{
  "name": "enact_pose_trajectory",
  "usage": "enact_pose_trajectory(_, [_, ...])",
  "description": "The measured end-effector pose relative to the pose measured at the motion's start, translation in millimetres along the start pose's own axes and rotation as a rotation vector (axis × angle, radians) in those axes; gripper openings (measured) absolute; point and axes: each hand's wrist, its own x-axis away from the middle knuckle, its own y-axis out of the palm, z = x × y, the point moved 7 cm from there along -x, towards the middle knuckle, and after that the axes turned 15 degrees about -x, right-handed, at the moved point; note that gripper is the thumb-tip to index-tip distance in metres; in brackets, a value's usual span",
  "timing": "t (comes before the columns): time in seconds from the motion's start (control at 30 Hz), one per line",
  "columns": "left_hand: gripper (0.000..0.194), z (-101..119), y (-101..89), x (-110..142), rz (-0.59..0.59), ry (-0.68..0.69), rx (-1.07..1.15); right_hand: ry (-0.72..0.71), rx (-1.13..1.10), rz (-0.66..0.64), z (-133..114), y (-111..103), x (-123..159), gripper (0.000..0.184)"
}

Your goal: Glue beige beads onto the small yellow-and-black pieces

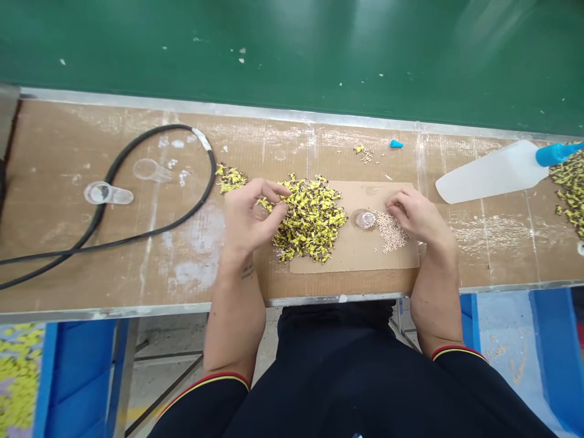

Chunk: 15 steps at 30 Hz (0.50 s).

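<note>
The left hand (pixel 250 218) curls into the near-left edge of a loose heap of small yellow-and-black wound components (pixel 311 219), its thumb and fingers drawn together, though whether they pinch a piece cannot be told. The right hand (pixel 417 214) is bent with its fingertips on a small pile of pale bits (pixel 391 234), and any grip there is equally hidden. Both piles lie on a cardboard sheet (pixel 351 258), with a round clear dish (pixel 365 220) between them. The heap spreads past the sheet's left edge, so a careless sweep could push pieces towards the worktop's (pixel 182 182) near edge, while a quick brush could scatter the light pale bits or mix them with the yellow ones. The scuffed worktop has a black cable (pixel 199 202) and clear plastic scoops (pixel 108 193) at left. At far right lie a white scraper with a blue handle (pixel 493 172) and another yellow heap (pixel 570 188). A green board (pixel 292 48) rises beyond, and blue bins (pixel 82 365) stand below the near edge.
</note>
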Motion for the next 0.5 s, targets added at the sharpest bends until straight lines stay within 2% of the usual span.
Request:
enact_pose_trajectory(0.1, [0.019, -1, -1.5, 2, 0.099, -0.025, 0.201, -0.053, -0.133, 0.072, -7, -8, 1, 0.01])
enact_pose_trajectory(0.2, [0.022, 6, 4.7, 5, 0.095, -0.066, 0.29, -0.103, -0.283, 0.185, -17, -17, 5, 0.007])
enact_pose_trajectory(0.33, [0.028, 29, 23.5, 11, -0.038, -0.105, 0.446, -0.233, -0.404, 0.27, -47, -16, 11, 0.013])
enact_pose_trajectory(0.43, [0.032, 49, 39.9, 15, -0.181, -0.074, 0.649, -0.354, -0.445, 0.276, -70, -10, 14, 0.014])
enact_pose_trajectory(0.5, [0.038, 60, 47.4, 16, -0.258, -0.046, 0.752, -0.386, -0.492, 0.274, -76, -6, 14, 0.016])
